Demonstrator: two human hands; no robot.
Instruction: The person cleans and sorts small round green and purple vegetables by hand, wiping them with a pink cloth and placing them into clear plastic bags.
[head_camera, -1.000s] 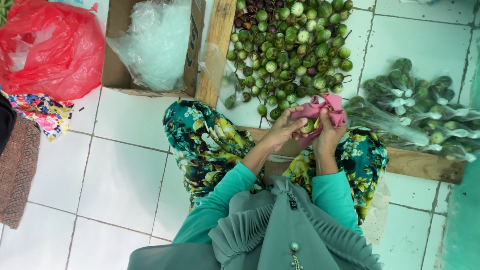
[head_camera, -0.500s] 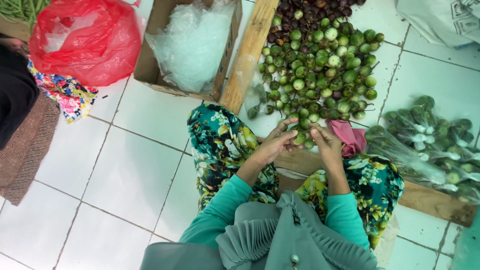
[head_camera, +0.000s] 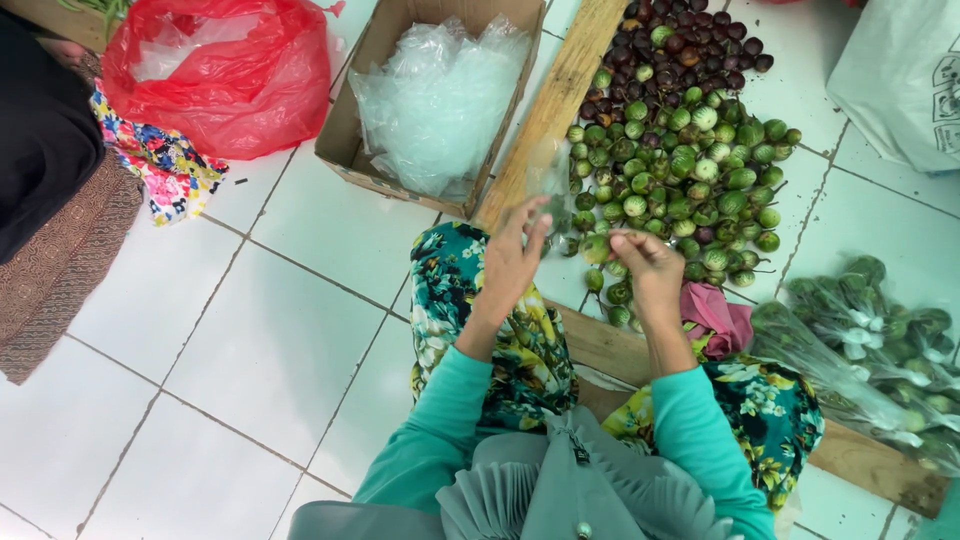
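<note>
Here the person sits on the white tiled floor (head_camera: 200, 330), and both hands are raised in the centre of the frame, just at the near edge of the heap of small round green eggplants (head_camera: 690, 170). The left hand (head_camera: 515, 260) has its fingers apart and lifted, and it seems to hold the mouth of a thin clear plastic bag (head_camera: 548, 185), which is hard to see because it is transparent; I judge it is kept open in this way so that something can go in. The right hand (head_camera: 645, 265) is closed together on one green eggplant (head_camera: 597, 247), pinched with the fingertips, just beside the bag.

The heap lies on the floor in the upper right of the frame, with darker purple fruits (head_camera: 690, 45) at its far end. A long wooden plank (head_camera: 560, 100) runs along its left side, probably to keep the fruits from rolling away. Left of the plank, a cardboard box (head_camera: 365, 130) full of clear bags stands within easy reach. At the right edge lie filled bags of eggplants (head_camera: 880, 340), put aside from the loose ones. A pink cloth (head_camera: 720, 320) rests by the knee, and a red plastic bag (head_camera: 230, 70) is in the upper left.
</note>
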